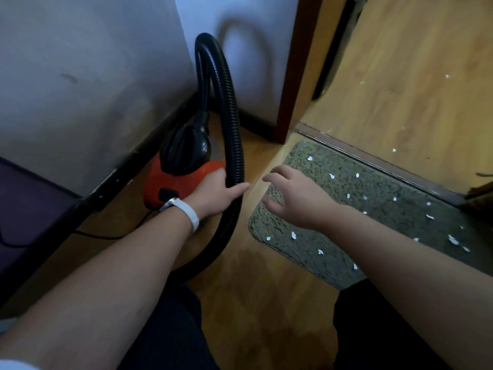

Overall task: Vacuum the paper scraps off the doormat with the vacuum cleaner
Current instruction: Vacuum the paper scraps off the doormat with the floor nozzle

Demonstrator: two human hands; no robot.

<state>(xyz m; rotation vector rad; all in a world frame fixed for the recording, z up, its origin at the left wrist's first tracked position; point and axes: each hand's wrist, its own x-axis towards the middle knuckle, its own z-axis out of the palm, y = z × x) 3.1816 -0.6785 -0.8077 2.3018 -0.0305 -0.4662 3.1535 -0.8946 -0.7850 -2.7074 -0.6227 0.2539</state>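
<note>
Head view: left hand (pixel 217 192) clasps black corrugated hose (pixel 234 129), thumb across its front, just left of doormat (pixel 378 188). Right hand (pixel 296 198) hovers over doormat's left end, fingers spread, holding nothing. Red-and-black canister vacuum cleaner (pixel 184 166) sits left of doormat. White paper scraps (pixel 293 235) scattered across doormat, few beyond its far edge.

No lettering can be read on the vacuum cleaner (pixel 181 161); none elsewhere.
</note>
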